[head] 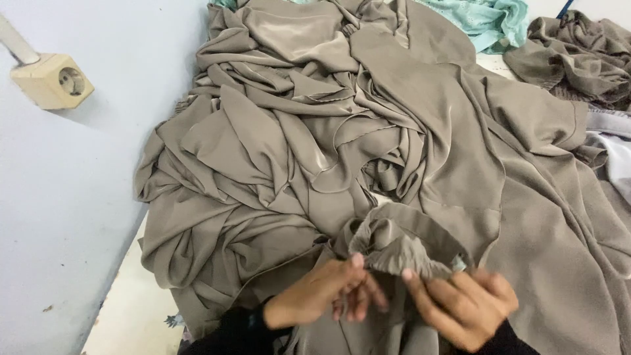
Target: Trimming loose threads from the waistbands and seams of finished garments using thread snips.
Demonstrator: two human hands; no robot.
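Both hands, left hand [322, 292] and right hand [463, 306], pinched a gathered cuff [401, 253] of taupe garment at the near edge. The large taupe fabric heap [315, 131] behind lay crumpled, seemingly unsorted.

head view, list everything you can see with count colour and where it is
taupe fabric pile: one big heap, grey-brown, centre of the surface
gathered fabric edge: one, grey-brown, bottom centre, pinched by both hands
second taupe heap: one, grey-brown, top right
teal cloth: one, pale teal, top edge behind the pile
pale cloth: one, white-grey, right edge
wall socket: one, cream, on the pale blue wall at left
work surface: one, cream, bare strip bottom left
left hand: one, bottom centre, dark sleeve
right hand: one, bottom right, dark sleeve
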